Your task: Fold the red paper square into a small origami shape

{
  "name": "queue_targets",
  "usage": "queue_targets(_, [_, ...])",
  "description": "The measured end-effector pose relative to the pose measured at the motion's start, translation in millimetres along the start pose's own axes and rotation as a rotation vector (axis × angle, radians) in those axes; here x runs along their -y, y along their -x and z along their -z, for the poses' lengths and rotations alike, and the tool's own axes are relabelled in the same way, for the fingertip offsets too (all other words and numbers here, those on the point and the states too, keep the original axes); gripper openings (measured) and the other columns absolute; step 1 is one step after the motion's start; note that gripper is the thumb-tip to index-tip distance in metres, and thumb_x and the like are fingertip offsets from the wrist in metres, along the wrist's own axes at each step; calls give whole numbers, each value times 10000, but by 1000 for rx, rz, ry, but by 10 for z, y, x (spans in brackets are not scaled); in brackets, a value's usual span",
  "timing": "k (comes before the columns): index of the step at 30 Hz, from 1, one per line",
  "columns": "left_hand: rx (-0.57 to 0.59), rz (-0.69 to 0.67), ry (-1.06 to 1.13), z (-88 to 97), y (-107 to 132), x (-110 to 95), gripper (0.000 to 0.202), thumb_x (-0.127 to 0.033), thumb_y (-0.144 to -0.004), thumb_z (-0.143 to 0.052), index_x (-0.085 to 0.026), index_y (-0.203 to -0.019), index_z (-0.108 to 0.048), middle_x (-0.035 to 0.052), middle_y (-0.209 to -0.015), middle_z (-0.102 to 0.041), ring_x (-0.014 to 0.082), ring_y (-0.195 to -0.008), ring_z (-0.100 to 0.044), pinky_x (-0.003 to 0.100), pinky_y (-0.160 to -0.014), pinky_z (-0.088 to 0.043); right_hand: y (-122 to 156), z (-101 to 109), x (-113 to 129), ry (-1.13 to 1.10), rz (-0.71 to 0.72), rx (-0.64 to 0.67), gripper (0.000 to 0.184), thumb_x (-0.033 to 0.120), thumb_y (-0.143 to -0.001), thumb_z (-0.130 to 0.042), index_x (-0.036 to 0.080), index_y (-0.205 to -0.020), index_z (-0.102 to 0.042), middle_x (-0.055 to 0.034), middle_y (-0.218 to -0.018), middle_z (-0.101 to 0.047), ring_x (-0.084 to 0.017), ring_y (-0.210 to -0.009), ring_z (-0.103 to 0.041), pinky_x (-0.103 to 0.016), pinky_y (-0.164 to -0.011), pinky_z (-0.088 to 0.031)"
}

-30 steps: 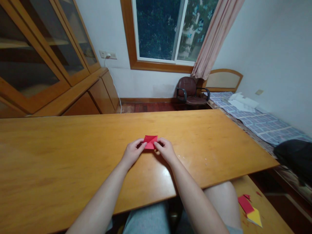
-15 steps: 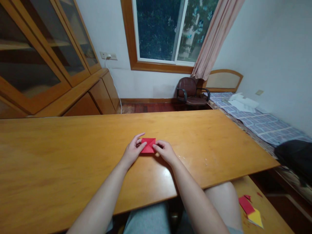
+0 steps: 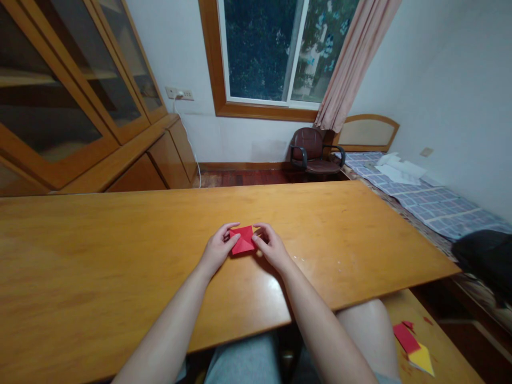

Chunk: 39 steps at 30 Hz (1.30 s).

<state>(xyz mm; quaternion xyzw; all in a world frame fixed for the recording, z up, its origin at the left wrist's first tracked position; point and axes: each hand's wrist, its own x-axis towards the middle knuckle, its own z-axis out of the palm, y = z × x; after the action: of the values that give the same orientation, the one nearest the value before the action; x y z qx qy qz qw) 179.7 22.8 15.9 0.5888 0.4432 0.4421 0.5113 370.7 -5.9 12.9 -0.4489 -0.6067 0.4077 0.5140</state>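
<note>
A small red folded paper [image 3: 242, 241] with crease lines meeting near its middle is held just over the wooden table. My left hand [image 3: 219, 246] pinches its left edge, thumb on top and fingers behind. On the opposite edge, my right hand [image 3: 271, 244] is closed, thumb at the paper's right side and index finger curved behind the far corner. The paper sits slightly tilted, its right side turned away from me. Its underside and the fingertips beneath are hidden.
The wooden table [image 3: 120, 256] stretches wide to the left. On a lower wooden surface at bottom right lie red paper [image 3: 407, 338] and yellow paper [image 3: 422, 359]. Beyond stand a brown armchair [image 3: 310, 146], a bed [image 3: 436, 205] with a black bag [image 3: 482, 258], and a glass-door cabinet [image 3: 80, 133].
The red paper has turned a little counterclockwise, its right side rising away from me. My right fingers have shifted up toward its far corner; my left hand stays nearly in place.
</note>
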Motion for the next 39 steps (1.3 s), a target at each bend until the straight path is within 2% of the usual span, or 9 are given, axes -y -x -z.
queue_targets(3, [-1,5,5,-1,-6,8,515,-416,-807,-645,-159,-1243,-553,23,-881,-692,168,-804,-656,266,-725,-513,-1,24,74,135,113,48,209,219,-919,-539,228,-1065,-687,-50,-1015,-676,-176,-953,-615,-310,-871,-470])
queue_targets(7, [-3,2,3,-2,-12,-2,524,-445,-804,-637,-160,-1235,-549,38,-926,-707,186,-861,-668,291,-773,-517,-5,50,120,153,170,78,263,141,-913,-490,219,-993,-728,-55,-973,-688,-180,-964,-625,-327,-902,-466])
queue_targets(13, [7,8,-12,9,-7,-43,474,-444,-821,-613,-155,-1194,-576,61,-972,-713,206,-900,-667,326,-829,-518,-10,45,44,125,173,60,398,26,-794,-469,226,-1003,-742,-52,-1016,-698,-172,-988,-639,-313,-913,-480])
queue_targets(20, [-5,-43,-83,12,3,-13,454,-434,-885,-540,-175,-1256,-579,46,-927,-704,192,-836,-653,310,-792,-513,-19,32,30,128,139,-13,291,83,-789,-536,223,-922,-755,-46,-955,-721,-173,-910,-651,-297,-839,-491])
queue_targets(23, [-47,-107,-153,23,11,-6,388,-406,-909,-502,-191,-1207,-626,71,-1105,-691,212,-1002,-633,340,-911,-487,-26,40,41,90,99,-57,251,118,-792,-554,214,-911,-753,-47,-947,-713,-171,-883,-649,-288,-816,-494])
queue_targets(25, [-33,-128,-192,29,20,-20,344,-356,-916,-472,-196,-1159,-657,76,-1181,-673,223,-1097,-604,362,-980,-456,-29,45,41,66,56,-85,257,123,-784,-549,209,-920,-749,-44,-950,-703,-155,-792,-639,-272,-751,-498])
queue_targets(28, [41,-184,-240,25,32,-60,299,-262,-891,-477,-205,-1094,-689,70,-1149,-688,221,-1106,-606,375,-1008,-440,-31,50,29,54,28,-97,282,108,-771,-538,212,-931,-747,-40,-954,-694,-146,-743,-625,-261,-701,-493])
queue_targets(32, [92,-274,-294,0,43,-114,203,-287,-858,-585,-216,-989,-722,66,-1018,-705,211,-984,-641,344,-920,-486,-37,52,17,66,68,-88,253,109,-772,-581,217,-926,-750,-40,-935,-703,-172,-836,-639,-280,-763,-491])
queue_targets(39, [103,-282,-300,-14,46,-128,235,-389,-831,-679,-208,-973,-728,65,-952,-706,193,-883,-647,307,-830,-503,-38,47,41,9,111,-44,127,251,-804,-714,221,-923,-743,-56,-978,-673,-193,-945,-633,-308,-844,-495])
